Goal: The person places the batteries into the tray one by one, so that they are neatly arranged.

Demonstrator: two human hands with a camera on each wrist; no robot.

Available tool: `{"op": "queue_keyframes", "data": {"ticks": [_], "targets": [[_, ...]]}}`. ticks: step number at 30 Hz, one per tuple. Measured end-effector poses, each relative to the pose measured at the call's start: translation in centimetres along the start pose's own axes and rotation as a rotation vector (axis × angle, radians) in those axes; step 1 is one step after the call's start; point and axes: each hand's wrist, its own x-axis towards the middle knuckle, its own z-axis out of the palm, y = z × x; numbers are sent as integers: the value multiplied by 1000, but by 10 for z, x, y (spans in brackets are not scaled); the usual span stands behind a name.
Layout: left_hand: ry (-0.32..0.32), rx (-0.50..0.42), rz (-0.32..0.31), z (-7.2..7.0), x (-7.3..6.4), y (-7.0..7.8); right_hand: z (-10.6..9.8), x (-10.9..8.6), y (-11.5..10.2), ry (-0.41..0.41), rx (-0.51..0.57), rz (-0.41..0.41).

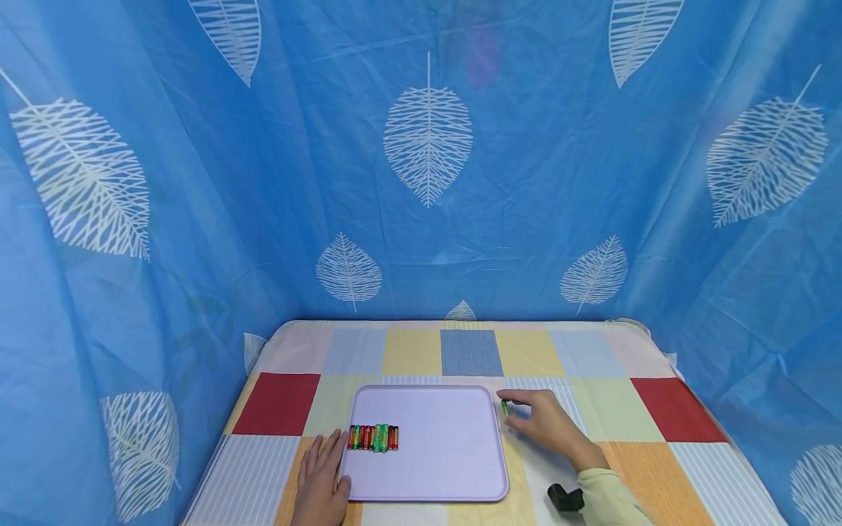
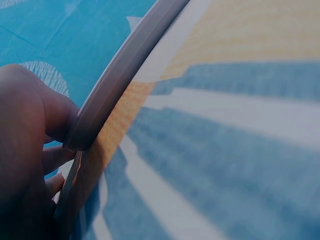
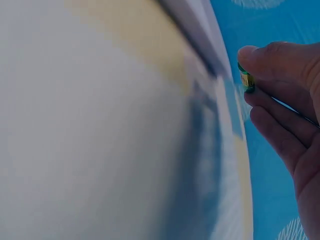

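Beyond the right rim of a pale lilac tray (image 1: 447, 467), my right hand (image 1: 544, 420) pinches a small green battery (image 1: 504, 407) between thumb and fingers. The right wrist view shows this battery (image 3: 246, 80) with a gold band, held clear of the cloth. A row of several red and green batteries (image 1: 373, 437) lies side by side at the tray's left side; two green ones are slightly longer than the rest. My left hand (image 1: 321, 478) rests along the tray's left edge, fingers extended, thumb by the near corner. Up close, its fingers touch the tray rim (image 2: 107, 87).
A patchwork cloth (image 1: 612, 409) covers the table. A black curved object (image 1: 566, 498) is beside my right sleeve (image 1: 608, 497), its kind unclear. Blue curtains (image 1: 513, 183) with white leaf prints enclose the back and both sides.
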Motion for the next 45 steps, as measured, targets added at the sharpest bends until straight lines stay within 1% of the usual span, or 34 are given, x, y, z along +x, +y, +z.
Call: {"op": "queue_keyframes", "data": {"ticks": [7, 11, 16, 25, 32, 38, 41, 45], "targets": [[-1, 2, -9, 0, 1, 3, 18, 15, -28, -38, 59, -35], [-6, 9, -19, -1, 2, 4, 33, 21, -42, -33, 87, -84], [0, 12, -6, -1, 2, 4, 51, 28, -58, -17, 120, -144], [19, 7, 17, 0, 1, 3, 80, 35, -85, -37, 199, -155], [16, 12, 10, -1, 2, 2, 101, 40, -100, -53, 234, -161], [14, 18, 4, -1, 1, 1, 117, 45, -111, -96, 235, -169], [15, 14, 7, -1, 1, 0, 124, 47, -115, -108, 198, -177], [12, 11, 5, -1, 0, 0, 132, 48, -121, -94, 144, -187]]}}
